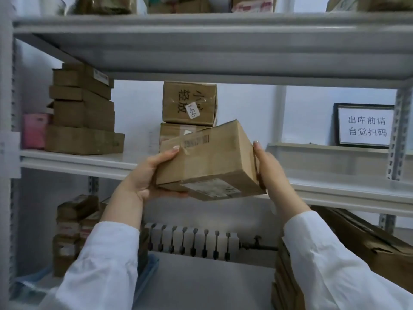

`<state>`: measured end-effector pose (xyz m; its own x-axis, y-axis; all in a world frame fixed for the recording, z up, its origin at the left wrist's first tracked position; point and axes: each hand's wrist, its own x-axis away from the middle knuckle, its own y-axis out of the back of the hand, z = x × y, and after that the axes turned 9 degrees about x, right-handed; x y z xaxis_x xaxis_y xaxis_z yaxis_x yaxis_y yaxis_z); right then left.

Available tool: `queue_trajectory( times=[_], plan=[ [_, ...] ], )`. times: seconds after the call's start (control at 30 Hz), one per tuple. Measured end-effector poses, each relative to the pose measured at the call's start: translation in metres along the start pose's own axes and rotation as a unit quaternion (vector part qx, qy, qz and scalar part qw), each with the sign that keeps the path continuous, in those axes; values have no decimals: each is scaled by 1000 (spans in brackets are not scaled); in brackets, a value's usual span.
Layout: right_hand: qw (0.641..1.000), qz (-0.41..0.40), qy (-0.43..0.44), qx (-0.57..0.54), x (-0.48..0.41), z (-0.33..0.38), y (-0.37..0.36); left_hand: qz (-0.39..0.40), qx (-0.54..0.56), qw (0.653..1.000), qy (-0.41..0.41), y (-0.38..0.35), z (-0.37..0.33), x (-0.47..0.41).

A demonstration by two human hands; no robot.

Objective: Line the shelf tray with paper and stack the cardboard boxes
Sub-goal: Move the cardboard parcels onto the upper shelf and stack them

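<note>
Grey metal rack (201,52), smooth painted boards, perforated uprights. Pale shallow tray (312,146) on the middle shelf (73,162), right side. Flat boxes (82,121) piled at shelf left, brown matte cardboard. Two-box stack (190,104) at shelf centre, black print and a white sticker on the top one. Box (212,157) held in the air in front of the middle shelf, just before the stack: rectangular brown cardboard, clear glossy tape, barcode on top, label on the near face; long axis left to right, tilted, far right corner raised. Left hand (147,175) grips the left end, thumb on top, fingers curled beneath. Right hand (270,168) presses the right end, fingers straight and together, pointing up. White sleeves on both arms.
</note>
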<state>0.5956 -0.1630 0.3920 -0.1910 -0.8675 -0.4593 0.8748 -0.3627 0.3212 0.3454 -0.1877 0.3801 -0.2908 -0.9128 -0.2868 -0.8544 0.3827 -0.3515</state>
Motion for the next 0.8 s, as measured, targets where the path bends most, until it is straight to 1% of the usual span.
queue_trajectory(
  times=[0.07, 0.13, 0.2, 0.3, 0.37, 0.43, 0.63, 0.73, 0.8],
  plan=[
    [998, -28, 34, -46, -2, 18, 1, 16, 3, 999, -32, -5, -19, 2],
    [991, -45, 93, -82, -6, 38, 6, 33, 2, 997, -74, -12, -40, 3],
    [983, -46, 148, -102, -6, 58, 10, 31, -11, 992, -125, -21, -61, 2],
    [965, -9, 231, -126, -3, 83, 14, 29, -39, 979, -197, -37, -85, -3],
    [955, 25, 266, -132, -1, 94, 14, 33, -38, 971, -233, -45, -95, -8],
    [945, 43, 291, -144, -4, 102, 14, 36, -35, 966, -255, -51, -102, -13],
    [921, 49, 344, -176, -17, 118, 10, 37, -34, 950, -307, -57, -115, -31],
    [917, 40, 339, -205, -38, 125, 6, 26, -41, 942, -332, -58, -124, -42],
    [919, 49, 323, -222, -51, 129, 1, 5, -37, 938, -345, -58, -131, -50]
  ],
)
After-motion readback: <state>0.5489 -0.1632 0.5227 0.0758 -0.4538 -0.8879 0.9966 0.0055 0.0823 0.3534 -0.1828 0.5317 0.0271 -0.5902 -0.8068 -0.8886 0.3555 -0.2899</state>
